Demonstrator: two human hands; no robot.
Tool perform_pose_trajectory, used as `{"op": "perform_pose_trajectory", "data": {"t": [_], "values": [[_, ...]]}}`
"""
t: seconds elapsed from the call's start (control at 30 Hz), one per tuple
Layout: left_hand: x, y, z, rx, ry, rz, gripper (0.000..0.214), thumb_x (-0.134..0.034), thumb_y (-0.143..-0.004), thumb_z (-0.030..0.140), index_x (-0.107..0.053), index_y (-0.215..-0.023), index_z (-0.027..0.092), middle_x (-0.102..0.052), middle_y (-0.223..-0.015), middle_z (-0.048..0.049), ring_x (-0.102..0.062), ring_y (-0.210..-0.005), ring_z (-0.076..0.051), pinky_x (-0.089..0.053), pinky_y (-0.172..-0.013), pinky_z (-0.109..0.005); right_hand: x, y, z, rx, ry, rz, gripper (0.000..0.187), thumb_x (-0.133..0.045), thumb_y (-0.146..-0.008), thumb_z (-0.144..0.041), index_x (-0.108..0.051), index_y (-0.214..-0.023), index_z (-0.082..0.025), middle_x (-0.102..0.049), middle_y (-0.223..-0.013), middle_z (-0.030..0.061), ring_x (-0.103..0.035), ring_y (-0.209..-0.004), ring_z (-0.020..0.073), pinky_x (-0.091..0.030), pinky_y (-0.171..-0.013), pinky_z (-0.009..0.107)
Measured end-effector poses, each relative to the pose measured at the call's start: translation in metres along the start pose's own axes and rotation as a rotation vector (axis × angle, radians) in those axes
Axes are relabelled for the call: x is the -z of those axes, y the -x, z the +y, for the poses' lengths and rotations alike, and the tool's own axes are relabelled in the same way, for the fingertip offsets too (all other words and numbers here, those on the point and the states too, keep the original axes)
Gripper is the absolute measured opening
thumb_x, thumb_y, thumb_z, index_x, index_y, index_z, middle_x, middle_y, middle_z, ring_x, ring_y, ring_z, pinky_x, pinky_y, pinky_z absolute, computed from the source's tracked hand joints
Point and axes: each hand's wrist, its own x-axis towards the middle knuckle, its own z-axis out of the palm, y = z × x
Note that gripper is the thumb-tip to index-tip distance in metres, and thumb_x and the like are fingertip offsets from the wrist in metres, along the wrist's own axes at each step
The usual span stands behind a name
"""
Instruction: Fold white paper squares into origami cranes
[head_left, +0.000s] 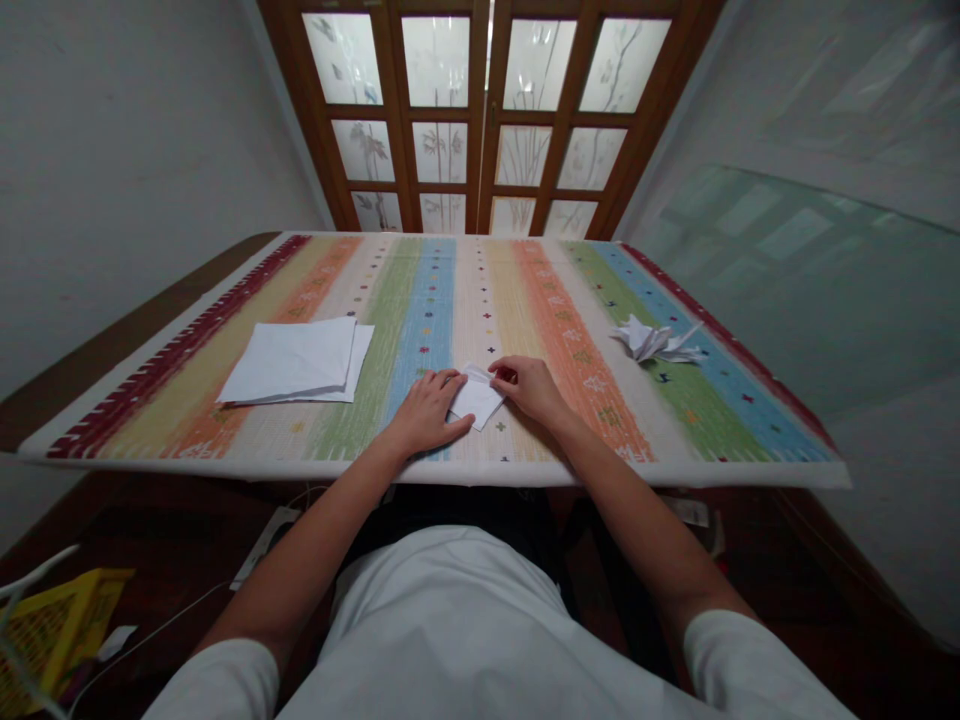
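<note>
A small folded piece of white paper (480,401) lies near the table's front edge, with a corner pointing toward me and raised layers along its far side. My left hand (427,412) rests at its left side, thumb and fingers spread apart, pressing on it. At the upper right edge of the paper, my right hand (528,386) pinches a flap between thumb and forefinger. The fingers hide parts of both side edges of the paper.
A stack of white paper sheets (289,360) lies to the left. Folded paper cranes (654,340) sit in a cluster to the right. A striped cloth (360,420) covers the table. Below left is a yellow basket (67,625); paned doors (480,120) stand beyond.
</note>
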Motion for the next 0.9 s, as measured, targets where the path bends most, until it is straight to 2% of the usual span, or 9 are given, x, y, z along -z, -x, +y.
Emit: {"op": "perform_pose_trajectory", "data": {"t": [0.17,0.4,0.5,0.63,0.77,0.9], "values": [[0.000,0.000,0.000,-0.012,0.009,0.020,0.064,-0.073,-0.091,0.040,-0.056,-0.150,0.021,-0.059,-0.152,-0.0175,-0.055,-0.136,-0.039,-0.047,-0.117,-0.059,0.001,-0.001,0.001,0.036,0.040,0.010,0.011,-0.073,-0.088,-0.018,-0.082,-0.091,-0.021,-0.078,-0.085,0.0069,-0.068,-0.074,0.0205,-0.052,-0.074,0.034],[0.000,0.000,0.001,-0.006,0.032,0.032,0.071,-0.073,-0.091,0.040,-0.050,-0.156,0.022,-0.056,-0.155,-0.0167,-0.054,-0.138,-0.039,-0.046,-0.119,-0.059,0.003,-0.003,-0.010,0.166,0.181,0.023,0.011,-0.069,-0.086,-0.012,-0.075,-0.084,-0.021,-0.074,-0.090,0.0089,-0.066,-0.085,0.0236,-0.050,-0.082,0.036],[0.000,0.000,0.001,0.003,0.032,0.033,0.071,-0.072,-0.091,0.040,-0.050,-0.156,0.021,-0.056,-0.155,-0.0176,-0.054,-0.139,-0.040,-0.046,-0.120,-0.059,0.002,-0.003,-0.016,0.155,0.159,0.014,0.009,-0.069,-0.089,-0.015,-0.073,-0.085,-0.021,-0.073,-0.086,0.0084,-0.066,-0.082,0.0237,-0.050,-0.081,0.037],[0.000,0.000,0.001,0.019,0.037,0.036,0.072,-0.072,-0.092,0.042,-0.049,-0.155,0.017,-0.055,-0.156,-0.0204,-0.054,-0.140,-0.040,-0.047,-0.119,-0.059,-0.001,-0.005,-0.016,0.016,-0.095,0.044,0.004,-0.069,-0.090,-0.024,-0.071,-0.094,-0.022,-0.073,-0.082,0.0046,-0.066,-0.070,0.0205,-0.053,-0.072,0.035],[-0.001,-0.001,-0.001,0.011,0.072,0.071,0.073,-0.070,-0.096,0.047,-0.046,-0.157,0.017,-0.054,-0.157,-0.0210,-0.053,-0.142,-0.039,-0.044,-0.123,-0.059,-0.006,-0.007,-0.011,-0.157,-0.425,0.075,0.024,-0.072,-0.087,-0.035,-0.066,-0.107,-0.024,-0.069,-0.082,0.0001,-0.063,-0.065,0.0178,-0.051,-0.060,0.029],[-0.001,-0.002,-0.001,0.014,0.084,0.080,0.079,-0.071,-0.096,0.056,-0.045,-0.159,0.016,-0.054,-0.158,-0.0224,-0.054,-0.143,-0.040,-0.043,-0.124,-0.059,-0.009,-0.006,-0.011,-0.289,-0.748,0.023,0.034,-0.079,-0.083,-0.045,-0.060,-0.104,-0.025,-0.062,-0.075,-0.0050,-0.061,-0.063,0.0163,-0.050,-0.057,0.027]]}}
